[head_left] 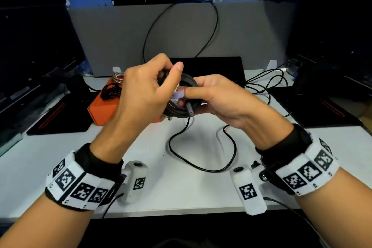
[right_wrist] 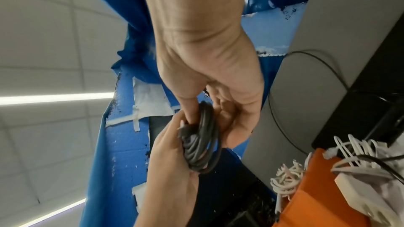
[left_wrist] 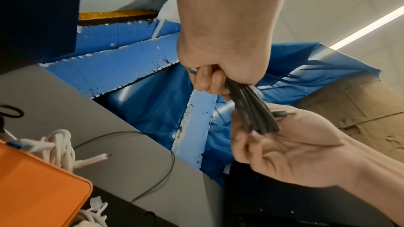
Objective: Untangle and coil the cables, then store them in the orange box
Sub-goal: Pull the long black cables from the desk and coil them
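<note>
Both hands are raised over the middle of the white bench (head_left: 191, 193), working one dark coil (head_left: 182, 106) held between them. The left hand (head_left: 145, 94) has its fingers (left_wrist: 205, 82) curled tight round a bunch of the coil's strands, thumb up at the far side; the right hand (head_left: 219, 98) pinches the coil from the right with thumb and forefinger, close to a small pale tag (head_left: 178, 94) and a plug (head_left: 190, 109) poking out of the bundle. What the tag is I cannot make out. The orange box (head_left: 102, 108) sits just left of the hands and behind them, its right end hidden by the left hand; a small black cable (head_left: 111, 90) lies on top of it and white cables (right_wrist: 354, 153) pile at its far end, with a white adapter (right_wrist: 367, 194) among them. A loose black cable (head_left: 201, 151) loops across the bench under the hands, its upper end lost behind the coil. More black cable (head_left: 265, 82) tangles at the far right. A grey panel (head_left: 181, 32) closes off the back of the bench, with a thin wire (head_left: 181, 30) arching across it. Dark mats (head_left: 60, 115) flank both sides, cut off by the frame edges.
</note>
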{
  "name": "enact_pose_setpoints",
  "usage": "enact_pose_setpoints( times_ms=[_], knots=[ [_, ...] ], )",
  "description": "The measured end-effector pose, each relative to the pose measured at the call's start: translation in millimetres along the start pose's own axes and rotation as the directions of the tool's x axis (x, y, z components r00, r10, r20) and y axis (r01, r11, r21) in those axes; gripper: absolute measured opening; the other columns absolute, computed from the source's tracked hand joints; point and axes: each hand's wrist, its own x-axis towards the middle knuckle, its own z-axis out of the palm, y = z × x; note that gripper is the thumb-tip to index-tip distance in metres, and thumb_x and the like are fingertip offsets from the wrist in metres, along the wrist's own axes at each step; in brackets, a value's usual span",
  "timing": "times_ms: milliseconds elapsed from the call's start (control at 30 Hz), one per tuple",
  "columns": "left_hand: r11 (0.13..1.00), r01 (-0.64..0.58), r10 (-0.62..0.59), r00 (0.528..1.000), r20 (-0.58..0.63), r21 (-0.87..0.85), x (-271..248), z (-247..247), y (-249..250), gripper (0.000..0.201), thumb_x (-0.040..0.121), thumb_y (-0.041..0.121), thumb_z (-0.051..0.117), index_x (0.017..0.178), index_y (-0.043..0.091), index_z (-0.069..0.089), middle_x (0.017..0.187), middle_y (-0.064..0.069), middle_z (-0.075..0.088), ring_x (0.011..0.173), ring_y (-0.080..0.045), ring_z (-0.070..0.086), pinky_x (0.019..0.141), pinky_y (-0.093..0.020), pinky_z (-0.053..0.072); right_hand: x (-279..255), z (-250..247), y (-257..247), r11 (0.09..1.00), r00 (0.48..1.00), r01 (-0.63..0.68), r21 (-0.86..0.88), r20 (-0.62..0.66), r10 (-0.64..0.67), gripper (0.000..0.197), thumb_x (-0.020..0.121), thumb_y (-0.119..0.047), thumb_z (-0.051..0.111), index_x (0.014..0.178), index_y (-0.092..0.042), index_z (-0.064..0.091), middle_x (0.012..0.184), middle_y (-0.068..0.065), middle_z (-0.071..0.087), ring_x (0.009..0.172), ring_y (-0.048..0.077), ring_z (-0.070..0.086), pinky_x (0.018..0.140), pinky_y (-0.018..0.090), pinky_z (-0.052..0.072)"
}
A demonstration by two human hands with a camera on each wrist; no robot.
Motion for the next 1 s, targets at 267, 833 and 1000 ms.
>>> enact_pose_setpoints(
  times_ms=[267,833,1000],
  knots=[
    [0.989,-0.116,0.132,0.974,0.186,-0.093,4.8,-15.2,-4.3,0.018,0.104,0.024,0.057,0.117,0.023,0.07,0.081,0.01,0.068,0.069,-0.009,0.064,0.064,-0.02,0.048,-4.3,-6.0,-3.2,0.959,0.975,-0.082,0.271,0.223,0.02,0.032,0.091,-0.031,0.06,0.065,-0.019,0.073,0.084,0.002,0.073,0.09,0.015,0.068,0.091,0.033,0.05],
    [0.998,-0.004,0.03,0.917,0.398,-0.067,9.8,-20.8,-8.5,0.026,0.101,0.037,0.058,0.126,0.033,0.065,0.109,0.009,0.069,0.098,-0.011,0.067,0.085,-0.034,0.055,-10.4,-25.3,-17.0,0.975,0.995,0.096,-0.201,0.032,-0.091,0.017,0.098,0.001,0.056,0.108,0.005,0.069,0.094,0.026,0.075,0.07,0.034,0.076,0.073,0.04,0.064],
    [0.994,-0.101,0.097,0.755,0.648,-0.03,6.2,-19.4,-12.9,0.056,0.077,0.059,0.075,0.129,0.044,0.062,0.113,0.016,0.048,0.1,-0.011,0.054,0.085,-0.022,0.047,-5.1,-42.0,-16.2,0.931,0.994,0.095,-0.353,-0.016,-0.108,0.019,0.095,-0.003,0.056,0.1,-0.002,0.075,0.09,0.03,0.071,0.067,0.03,0.067,0.069,0.046,0.055]
  ],
)
